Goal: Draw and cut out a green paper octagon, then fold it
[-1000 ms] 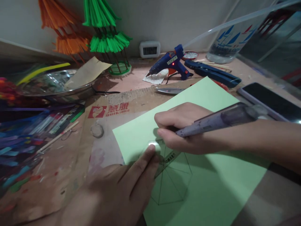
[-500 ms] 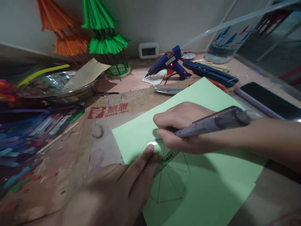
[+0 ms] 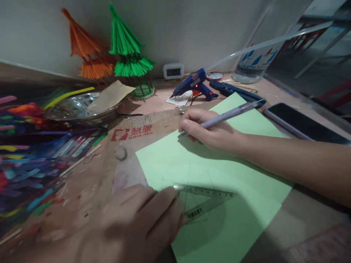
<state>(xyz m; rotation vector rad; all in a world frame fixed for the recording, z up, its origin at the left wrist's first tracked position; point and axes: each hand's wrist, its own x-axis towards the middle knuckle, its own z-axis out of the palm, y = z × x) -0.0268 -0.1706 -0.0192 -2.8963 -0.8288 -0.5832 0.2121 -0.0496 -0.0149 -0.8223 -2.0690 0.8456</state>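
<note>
My right hand is closed around a slim grey-purple mechanical pencil, its tip low over the upper left part of a light green sheet of paper. Thin dark lines crossing like spokes are drawn on the sheet. A clear triangular ruler lies over this drawing. My left hand, somewhat blurred, grips the ruler's left end with its fingertips and covers that corner.
Behind the paper lie a blue glue gun, a dark blue utility knife and a phone. Orange and green tree-like models stand at the back, near a metal bowl. Colourful strips are heaped at left.
The ruler has turned and shifted on the drawing under my left hand. My right hand has moved away from the drawing with the pencil, toward the sheet's far left edge.
</note>
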